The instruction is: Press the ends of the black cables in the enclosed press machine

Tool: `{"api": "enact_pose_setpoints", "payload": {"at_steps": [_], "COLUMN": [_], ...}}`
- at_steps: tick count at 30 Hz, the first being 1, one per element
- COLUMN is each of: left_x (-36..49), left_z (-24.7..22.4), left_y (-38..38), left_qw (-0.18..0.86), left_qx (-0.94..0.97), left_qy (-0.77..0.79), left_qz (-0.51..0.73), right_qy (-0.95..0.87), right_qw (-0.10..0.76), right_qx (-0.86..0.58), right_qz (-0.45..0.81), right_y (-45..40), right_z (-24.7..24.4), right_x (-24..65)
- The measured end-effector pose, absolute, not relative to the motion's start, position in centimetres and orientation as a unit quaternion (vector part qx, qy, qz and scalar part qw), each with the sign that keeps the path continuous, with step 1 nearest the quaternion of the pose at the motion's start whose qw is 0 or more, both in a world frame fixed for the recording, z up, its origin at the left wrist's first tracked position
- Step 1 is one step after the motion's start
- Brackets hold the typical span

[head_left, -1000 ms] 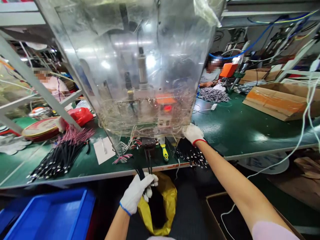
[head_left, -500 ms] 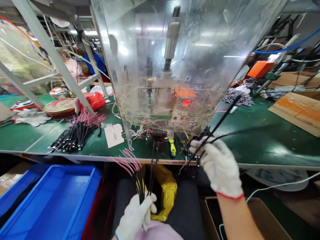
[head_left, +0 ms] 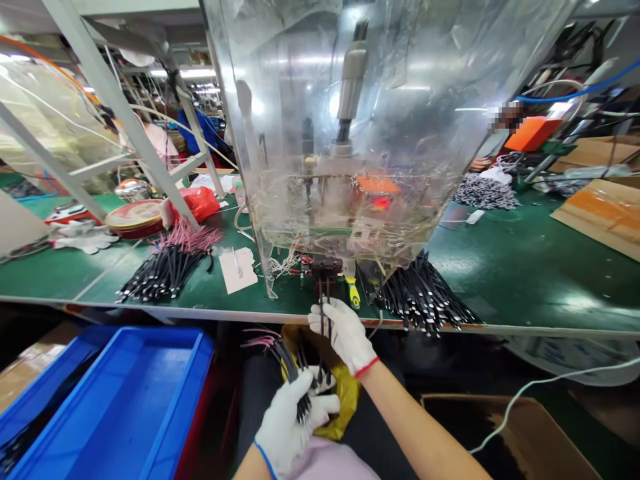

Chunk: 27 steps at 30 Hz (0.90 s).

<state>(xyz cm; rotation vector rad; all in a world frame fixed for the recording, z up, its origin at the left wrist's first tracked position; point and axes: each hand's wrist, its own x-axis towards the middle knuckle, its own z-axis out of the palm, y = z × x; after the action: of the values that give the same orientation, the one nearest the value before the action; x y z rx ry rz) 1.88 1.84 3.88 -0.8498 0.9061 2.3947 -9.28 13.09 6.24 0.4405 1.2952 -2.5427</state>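
Observation:
My right hand [head_left: 345, 337], in a white glove with a red cuff, is shut on a few black cables just below a small black bench fixture [head_left: 326, 270]. The cables run up towards the fixture. My left hand [head_left: 293, 423], in a white glove with a blue cuff, grips a bundle of black cables [head_left: 295, 367] with pink wire ends, low over my lap. A yellow plastic bag [head_left: 346, 397] sits close behind both hands. A yellow-handled screwdriver [head_left: 353, 295] lies on the bench next to the fixture.
A transparent plastic guard [head_left: 350, 133] encloses a machine above the green bench [head_left: 500, 280]. Black cable bundles [head_left: 423, 297] lie on the bench front. A blue crate [head_left: 125, 393] stands at lower left, a cardboard box [head_left: 500, 427] at lower right, and a co-worker [head_left: 505, 117] sits beyond.
My right hand has moved down and left from the bench's right side to below the fixture. A larger pile of black cables now shows on the bench there. My left hand has risen slightly.

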Motion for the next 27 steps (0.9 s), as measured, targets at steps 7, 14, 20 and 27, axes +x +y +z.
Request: {"api": "enact_pose_setpoints", "payload": {"at_steps": [7,14,20,27], "left_x": [0.0,0.1,0.5,0.1], "left_z": [7.4,5.8,4.8,4.9], "left_y": [2.5,2.0,1.3,0.9], "left_qw": [0.184,0.199,0.189,0.186], "left_qx": [-0.366,-0.3,-0.316,-0.326], "left_qy": [0.262,0.243,0.251,0.254], "left_qz": [0.874,0.901,0.895,0.891], "right_qy": [0.503,0.487,0.477,0.473], "right_qw": [0.242,0.245,0.253,0.253], "right_qx": [0.141,0.15,0.166,0.181], "right_qz": [-0.818,-0.825,-0.825,-0.825], "right_y": [13.7,13.4,13.0,12.9], "right_z": [7.2,7.6,7.3,7.5], "right_x": [-10.7,-12.9,-14.2,-14.1]}}
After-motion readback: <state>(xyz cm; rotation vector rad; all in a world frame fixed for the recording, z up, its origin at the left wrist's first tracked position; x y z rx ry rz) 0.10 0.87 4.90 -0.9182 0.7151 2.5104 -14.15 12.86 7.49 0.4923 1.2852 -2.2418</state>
